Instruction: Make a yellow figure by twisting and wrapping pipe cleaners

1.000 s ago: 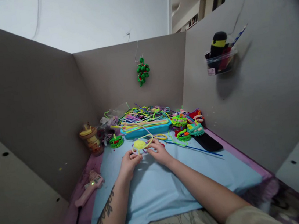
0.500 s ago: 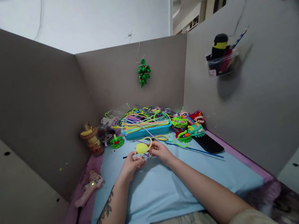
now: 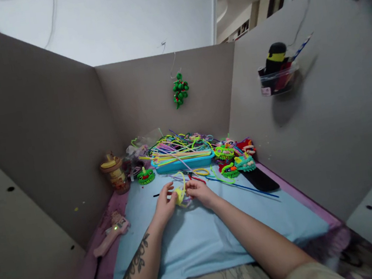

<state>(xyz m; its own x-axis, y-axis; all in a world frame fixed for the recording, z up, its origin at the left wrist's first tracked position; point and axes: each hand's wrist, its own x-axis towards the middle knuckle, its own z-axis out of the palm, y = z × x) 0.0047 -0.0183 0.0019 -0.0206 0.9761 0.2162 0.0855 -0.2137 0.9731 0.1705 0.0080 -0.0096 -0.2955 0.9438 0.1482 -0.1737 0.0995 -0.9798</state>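
Observation:
Over the middle of the blue cloth, a small yellow pipe-cleaner piece (image 3: 180, 197) is between my hands. My left hand (image 3: 165, 202) grips its left side between thumb and fingers. At its right side my right hand (image 3: 197, 190) pinches a part too small to make out, probably a pale yellow strand. One yellow strand loops upward from the piece, and paler, purplish strands show beneath it. Just behind my right hand lies a red-handled tool (image 3: 196, 178), partly hidden by the fingers.
A blue tray (image 3: 184, 163) heaped with pipe cleaners stands at the back. Finished fuzzy figures (image 3: 228, 169) and a black slab (image 3: 260, 180) lie right, near a long blue pipe cleaner (image 3: 248, 187). A pink glue gun (image 3: 111, 237) and lidded cup (image 3: 115, 175) are left.
The yellow piece has turned from facing up to sideways and sits slightly lower. My left fingers have lifted and spread a little. The red-handled tool now shows behind my right hand.

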